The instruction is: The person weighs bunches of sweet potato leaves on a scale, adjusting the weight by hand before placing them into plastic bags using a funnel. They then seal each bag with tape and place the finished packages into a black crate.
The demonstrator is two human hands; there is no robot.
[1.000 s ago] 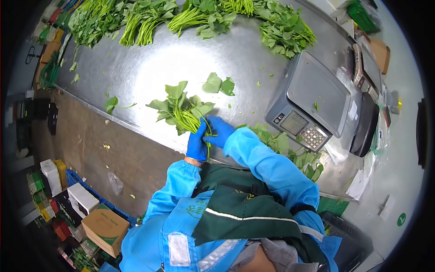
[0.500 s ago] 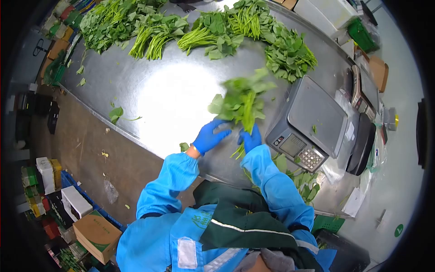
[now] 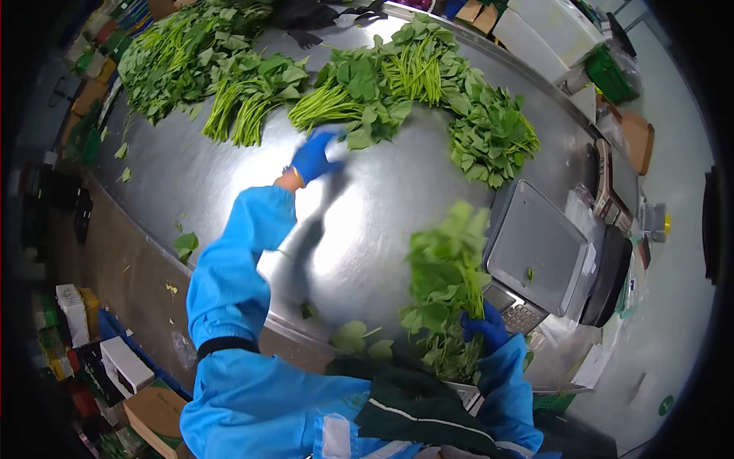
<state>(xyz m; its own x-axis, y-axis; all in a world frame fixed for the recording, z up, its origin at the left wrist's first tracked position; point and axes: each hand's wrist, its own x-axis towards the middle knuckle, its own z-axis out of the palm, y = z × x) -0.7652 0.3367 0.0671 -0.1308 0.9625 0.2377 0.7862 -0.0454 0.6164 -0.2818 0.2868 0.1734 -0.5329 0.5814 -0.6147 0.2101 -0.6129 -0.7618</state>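
Observation:
My right hand (image 3: pixel 486 327), in a blue glove, is closed around the stems of a leafy green bunch (image 3: pixel 449 264) beside the scale. Its leaves point away from me and are slightly blurred. My left hand (image 3: pixel 313 158), also gloved in blue, reaches over the metal table with thumb and fingers apart and nothing in them. Just beyond it lies a bunch of greens with its stems to the left (image 3: pixel 329 105). Another bunch (image 3: pixel 248 99) rests to its left, and more bunches (image 3: pixel 417 69) lie to its right.
A digital scale (image 3: pixel 539 249) stands at the right with a leaf scrap on its pan. A large pile of greens (image 3: pixel 180 65) covers the far left. Loose leaves (image 3: pixel 186 245) lie near the table's front edge. Black gloves or cloth (image 3: pixel 306 19) lie at the far edge.
My left hand has left the held bunch and moved forward and left toward the bunches at the back. My right hand has brought its bunch nearer to my body and to the right.

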